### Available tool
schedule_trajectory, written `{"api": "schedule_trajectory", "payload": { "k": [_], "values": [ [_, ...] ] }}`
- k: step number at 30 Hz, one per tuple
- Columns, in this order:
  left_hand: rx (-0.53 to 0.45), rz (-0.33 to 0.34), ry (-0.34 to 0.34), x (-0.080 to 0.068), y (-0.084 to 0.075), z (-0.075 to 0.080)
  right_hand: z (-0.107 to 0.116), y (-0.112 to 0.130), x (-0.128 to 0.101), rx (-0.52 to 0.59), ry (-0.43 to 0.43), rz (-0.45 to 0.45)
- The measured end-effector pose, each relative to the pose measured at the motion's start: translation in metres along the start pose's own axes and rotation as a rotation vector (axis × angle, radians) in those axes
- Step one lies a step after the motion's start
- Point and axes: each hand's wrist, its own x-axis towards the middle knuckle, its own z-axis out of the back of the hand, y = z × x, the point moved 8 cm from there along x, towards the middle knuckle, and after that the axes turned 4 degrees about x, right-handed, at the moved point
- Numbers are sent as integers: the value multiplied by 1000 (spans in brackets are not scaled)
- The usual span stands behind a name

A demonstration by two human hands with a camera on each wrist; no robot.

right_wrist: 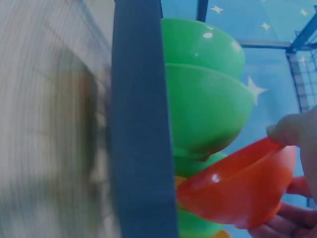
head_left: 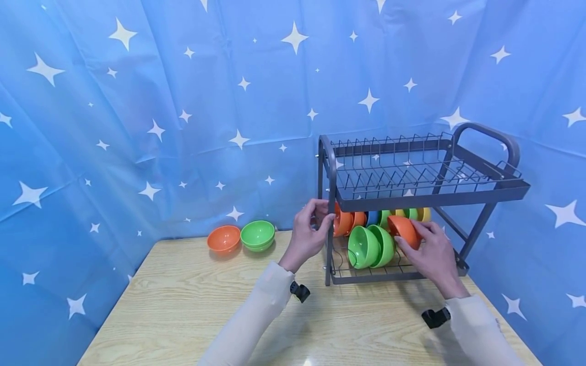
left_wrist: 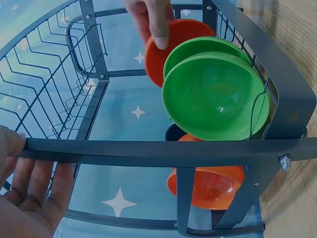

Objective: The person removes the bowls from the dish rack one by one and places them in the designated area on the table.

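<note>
Under the rack's upper tier, the right hand (head_left: 432, 254) pinches an orange bowl (head_left: 405, 231) on edge, fingers (right_wrist: 290, 130) curled over its rim, just right of the two green bowls (head_left: 371, 246). Nearer the corner, the left hand (head_left: 309, 231) grips the rack (head_left: 329, 203) post.

rack (head_left: 476, 195) right on table (head_left: 192, 305) | bowls (head_left: 371, 246) in lower tier | two bowls (head_left: 242, 238) left, seemingly touching
</note>
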Motion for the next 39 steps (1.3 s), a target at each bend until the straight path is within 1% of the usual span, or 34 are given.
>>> {"api": "schedule_trajectory", "payload": {
  "k": [4,9,12,17,21,25,29,31,34,37,39],
  "values": [
    [-1,-2,5,1,0,-1,10,9,3,16,-49,15],
    [-9,7,4,0,-1,-1,23,22,6,56,-99,8],
    [-10,13,1,0,0,0,30,27,6,79,-119,-15],
    [-5,12,4,1,0,-1,39,27,7,207,-112,-113],
    [-8,8,0,1,0,-1,40,23,7,298,-47,-232],
    [-10,9,-4,1,0,0,38,19,4,371,35,-346],
    [-17,21,-2,1,-1,0,30,15,0,470,135,-465],
    [-19,22,-2,0,-1,0,25,14,-3,517,186,-510],
    [-18,19,-1,0,0,-1,17,15,-7,561,244,-543],
    [-12,14,0,-1,1,-1,10,19,-11,583,288,-545],
    [-11,13,5,0,1,0,6,22,-14,621,313,-545]
  ]
}}
